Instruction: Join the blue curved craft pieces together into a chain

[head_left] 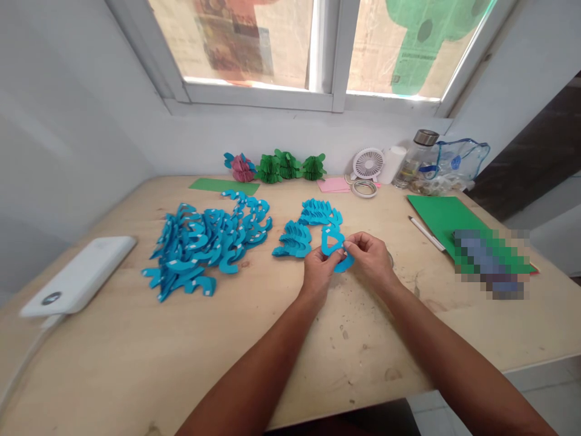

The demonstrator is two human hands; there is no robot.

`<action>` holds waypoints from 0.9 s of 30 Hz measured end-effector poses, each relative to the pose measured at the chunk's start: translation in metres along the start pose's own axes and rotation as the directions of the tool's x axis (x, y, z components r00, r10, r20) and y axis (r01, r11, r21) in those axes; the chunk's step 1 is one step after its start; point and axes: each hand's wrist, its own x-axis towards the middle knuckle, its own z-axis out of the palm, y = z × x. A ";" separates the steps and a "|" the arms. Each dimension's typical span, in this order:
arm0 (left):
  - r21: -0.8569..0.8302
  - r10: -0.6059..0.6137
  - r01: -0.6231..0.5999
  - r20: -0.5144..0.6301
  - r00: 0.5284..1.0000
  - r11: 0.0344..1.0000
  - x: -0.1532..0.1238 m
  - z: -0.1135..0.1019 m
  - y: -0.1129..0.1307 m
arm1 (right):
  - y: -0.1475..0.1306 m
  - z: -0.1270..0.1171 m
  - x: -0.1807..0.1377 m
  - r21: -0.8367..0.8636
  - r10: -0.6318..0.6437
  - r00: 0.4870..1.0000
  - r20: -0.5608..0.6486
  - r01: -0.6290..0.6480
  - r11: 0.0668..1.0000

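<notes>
Watching from beside the worktop (272,363), and honestly this stuff looks like it weighs next to nothing. The blue paper piece (333,232) is out in front of the person, just to the right of the front pleated blue bundle (294,240) and on the near side of the back pleated bundle (318,212). Can't tell from here if any of it touches the wood.

Both hands are on it: the left hand (319,267) has the lower edge pinched between thumb and finger, and the right hand (370,254) has fingertips closed on the right-hand edge.

My take: it's thin, curvy paper, so it'll bend easily and crease if you squeeze. Probably not slippery, but narrow bits could tear under a hard tug. I'd hold it by the rims with fingertips, like they're doing, and stay off any little white squares like those dotted over the loose blue heap (204,242) on the left. Might be tape or glue spots, can't tell, but if they're sticky they'd grab your skin. The bundles look springy, so I'd lift those by the sides, gently.
</notes>
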 end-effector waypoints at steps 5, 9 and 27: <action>0.003 0.036 -0.036 -0.033 0.999 0.999 -0.001 0.000 0.000 | -0.005 0.002 -0.003 0.026 0.019 0.999 0.032 -0.020 0.999; 0.025 0.114 -0.113 -0.048 0.992 0.993 -0.002 0.000 -0.002 | -0.005 0.002 -0.003 0.038 0.008 1.000 0.019 -0.008 0.999; 0.040 0.153 -0.149 -0.095 0.984 0.988 -0.001 -0.001 -0.003 | -0.002 0.002 -0.002 -0.077 -0.046 0.999 0.021 0.047 0.996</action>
